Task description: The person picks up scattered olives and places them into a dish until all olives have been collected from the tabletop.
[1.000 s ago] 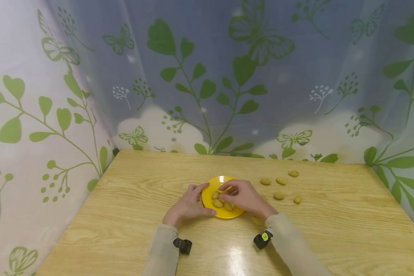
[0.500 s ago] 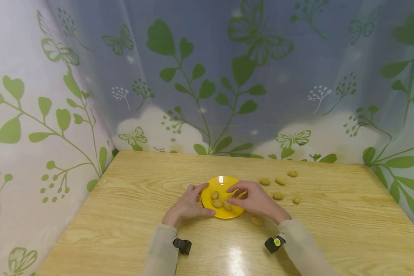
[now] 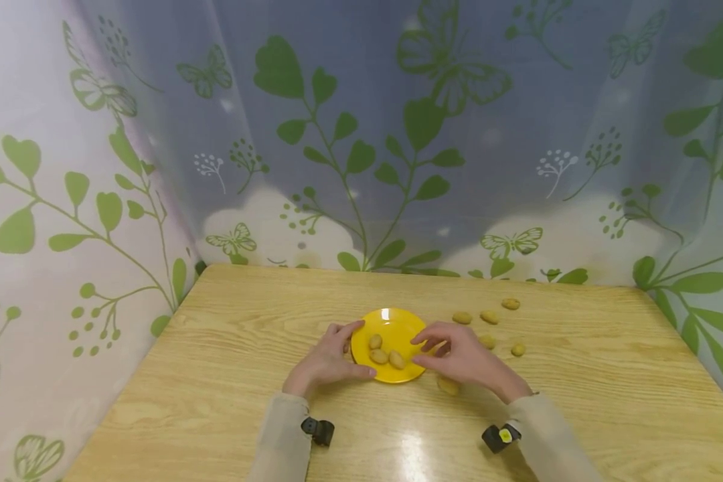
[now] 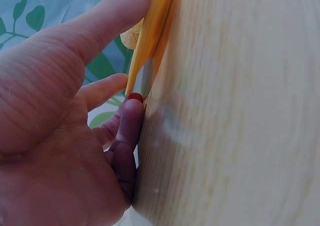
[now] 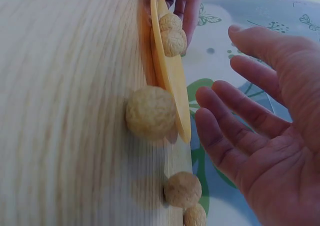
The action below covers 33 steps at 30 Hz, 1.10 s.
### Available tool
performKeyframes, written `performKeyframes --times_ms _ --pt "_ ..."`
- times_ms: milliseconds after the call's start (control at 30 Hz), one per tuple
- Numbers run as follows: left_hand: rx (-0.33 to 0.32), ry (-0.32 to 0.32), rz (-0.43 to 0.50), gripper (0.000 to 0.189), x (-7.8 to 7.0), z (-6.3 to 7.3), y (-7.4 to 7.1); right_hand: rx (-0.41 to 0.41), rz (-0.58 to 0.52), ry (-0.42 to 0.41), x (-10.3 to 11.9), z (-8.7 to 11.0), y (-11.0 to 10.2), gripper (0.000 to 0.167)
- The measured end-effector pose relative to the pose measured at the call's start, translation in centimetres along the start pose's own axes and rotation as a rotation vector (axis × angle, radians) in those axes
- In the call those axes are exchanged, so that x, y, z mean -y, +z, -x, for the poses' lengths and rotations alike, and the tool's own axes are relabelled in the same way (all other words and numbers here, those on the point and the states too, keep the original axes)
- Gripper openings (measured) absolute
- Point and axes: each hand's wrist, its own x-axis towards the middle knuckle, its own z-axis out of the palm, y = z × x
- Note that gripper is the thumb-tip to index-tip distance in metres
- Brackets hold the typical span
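A yellow plate (image 3: 411, 321) lies on the wooden table with three tan, wrinkled walnuts (image 3: 379, 357) in it. My left hand (image 3: 328, 360) holds its left edge, thumb on the near rim and index finger at the far rim. In the left wrist view the other fingers curl low beside the plate's edge. My right hand (image 3: 460, 355) hovers at the right rim, fingers loosely bent and spread with nothing between them, as the right wrist view also shows. Just below this hand, a loose walnut (image 3: 448, 385) rests on the table near the plate.
Several more walnuts (image 3: 489, 317) lie scattered on the table to the right of the plate, one partly behind my right hand. A patterned curtain (image 3: 361, 167) with green leaves and butterflies stands along the table's back edge and sides.
My right hand has drawn back to the right, from over the walnuts in the plate to its right rim. My left hand and the plate stay in place.
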Motion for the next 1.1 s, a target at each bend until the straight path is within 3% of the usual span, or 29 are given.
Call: performKeyframes --times_ms 200,867,1100 --pt "0.002 0.009 0.011 0.098 -0.1 0.1 0.0 0.003 -0.015 -0.025 -0.3 1.1 -0.4 0.028" --pt "0.007 0.019 0.004 0.098 0.2 -0.1 0.0 0.031 0.04 0.006 -1.0 4.4 -1.1 0.027" --pt "0.008 0.015 0.008 0.099 0.1 -0.1 0.0 0.055 0.07 0.067 -1.5 5.2 -1.4 0.027"
